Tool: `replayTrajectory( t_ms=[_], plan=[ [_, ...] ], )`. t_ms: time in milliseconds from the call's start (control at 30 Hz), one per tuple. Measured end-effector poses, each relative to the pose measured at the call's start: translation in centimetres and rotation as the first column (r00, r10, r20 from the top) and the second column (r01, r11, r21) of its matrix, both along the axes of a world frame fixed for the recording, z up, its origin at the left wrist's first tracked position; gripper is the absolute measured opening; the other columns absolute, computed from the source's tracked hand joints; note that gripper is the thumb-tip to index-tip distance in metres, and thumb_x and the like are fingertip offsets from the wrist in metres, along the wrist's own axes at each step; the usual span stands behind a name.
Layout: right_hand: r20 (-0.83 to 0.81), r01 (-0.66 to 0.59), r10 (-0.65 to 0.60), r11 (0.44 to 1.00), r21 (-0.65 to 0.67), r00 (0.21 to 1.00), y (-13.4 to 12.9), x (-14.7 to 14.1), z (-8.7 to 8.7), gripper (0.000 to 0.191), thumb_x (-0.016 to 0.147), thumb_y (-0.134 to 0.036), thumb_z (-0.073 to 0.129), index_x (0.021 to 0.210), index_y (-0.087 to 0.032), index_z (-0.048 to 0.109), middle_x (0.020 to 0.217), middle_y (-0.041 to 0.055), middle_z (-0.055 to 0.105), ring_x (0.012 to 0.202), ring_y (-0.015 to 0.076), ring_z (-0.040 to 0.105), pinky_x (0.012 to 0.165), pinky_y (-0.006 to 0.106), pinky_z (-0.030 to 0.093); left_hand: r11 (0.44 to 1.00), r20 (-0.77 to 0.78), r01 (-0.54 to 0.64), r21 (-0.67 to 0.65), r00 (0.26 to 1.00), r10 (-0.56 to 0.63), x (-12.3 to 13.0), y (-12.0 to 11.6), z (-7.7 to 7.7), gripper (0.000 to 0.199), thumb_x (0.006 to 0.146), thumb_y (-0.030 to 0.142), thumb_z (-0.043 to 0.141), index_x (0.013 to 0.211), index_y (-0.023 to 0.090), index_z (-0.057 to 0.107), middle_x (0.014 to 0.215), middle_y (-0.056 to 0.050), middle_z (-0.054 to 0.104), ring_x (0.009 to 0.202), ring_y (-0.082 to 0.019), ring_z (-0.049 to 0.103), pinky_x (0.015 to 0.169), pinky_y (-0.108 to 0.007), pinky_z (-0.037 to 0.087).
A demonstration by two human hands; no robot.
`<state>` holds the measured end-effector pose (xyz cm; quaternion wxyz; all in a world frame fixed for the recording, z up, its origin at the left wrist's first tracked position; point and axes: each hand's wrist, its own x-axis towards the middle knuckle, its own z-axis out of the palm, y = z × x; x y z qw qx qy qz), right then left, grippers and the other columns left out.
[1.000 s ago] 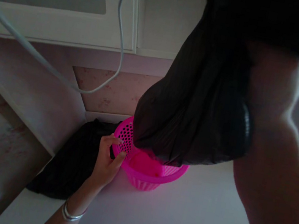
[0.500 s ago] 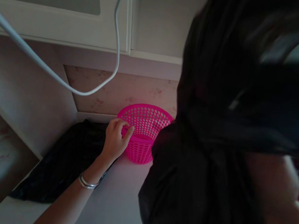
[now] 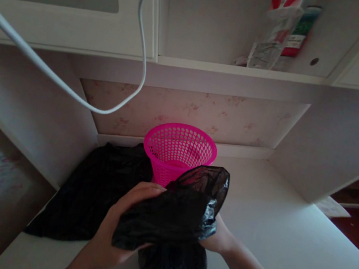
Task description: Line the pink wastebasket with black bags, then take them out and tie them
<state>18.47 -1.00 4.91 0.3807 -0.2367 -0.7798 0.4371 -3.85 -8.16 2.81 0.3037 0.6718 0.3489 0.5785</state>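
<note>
A black plastic bag (image 3: 164, 220) is bunched between my two hands, in front of a pink basket. My left hand (image 3: 118, 225) wraps round its left side, thumb on top. On the right side my right hand (image 3: 220, 236) grips it from behind, its fingers partly hidden by the plastic. The bag's upper edge stands up in a loose, thin flap, and a rounded part hangs below. The pink perforated basket (image 3: 180, 146) stands upright on the white surface by the back wall, its lower front covered by the bag.
Another black bag or cloth (image 3: 96, 189) lies left of the basket. A white cable (image 3: 100, 110) loops across the upper left. Above, an open shelf (image 3: 208, 67) holds a clear plastic package (image 3: 267, 48) and a red-and-green container (image 3: 299, 33). Side panels flank the white surface (image 3: 266, 214).
The black bag has come down from the right, where it filled much of the view, to the middle. My left hand has left the basket's rim and taken hold of the bag.
</note>
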Motion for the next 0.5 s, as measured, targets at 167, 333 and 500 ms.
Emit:
replayTrajectory(
  t_ms=[167,333,500],
  plan=[
    [-0.017,0.075,-0.076,0.997,-0.029,0.997,1.3,-0.2,-2.4,0.027,0.090,-0.035,0.066,0.109,-0.021,0.080,0.115,0.0112,0.080,0.110,0.0315,0.074,0.108,0.053,0.056,0.953,0.050,-0.299,0.041,0.954,0.297,-0.6,2.0,-0.4,0.026,0.081,0.009,0.072,0.096,0.028,0.083,0.092,-0.002,0.081,0.085,-0.023,0.076,0.076,-0.031,0.062],
    [-0.039,0.170,-0.170,0.985,-0.013,0.985,2.0,1.0,-3.4,0.031,0.090,-0.032,0.068,0.118,-0.021,0.078,0.122,0.0119,0.078,0.115,0.0325,0.071,0.113,0.057,0.050,0.885,0.331,-0.423,-0.194,0.821,0.465,-2.2,3.8,-2.3,0.019,0.069,0.014,0.077,0.086,0.022,0.083,0.086,-0.003,0.079,0.081,-0.021,0.072,0.074,-0.029,0.059],
    [-0.109,0.302,-0.301,0.953,-0.008,0.947,1.9,4.0,-4.4,0.019,0.093,-0.037,0.070,0.103,-0.025,0.080,0.108,0.0085,0.080,0.103,0.0287,0.074,0.106,0.050,0.056,0.865,0.522,-0.376,-0.332,0.691,0.501,-3.3,5.1,-2.3,0.016,0.066,0.023,0.082,0.082,0.021,0.081,0.078,0.000,0.076,0.072,-0.016,0.068,0.068,-0.024,0.057]
  ],
)
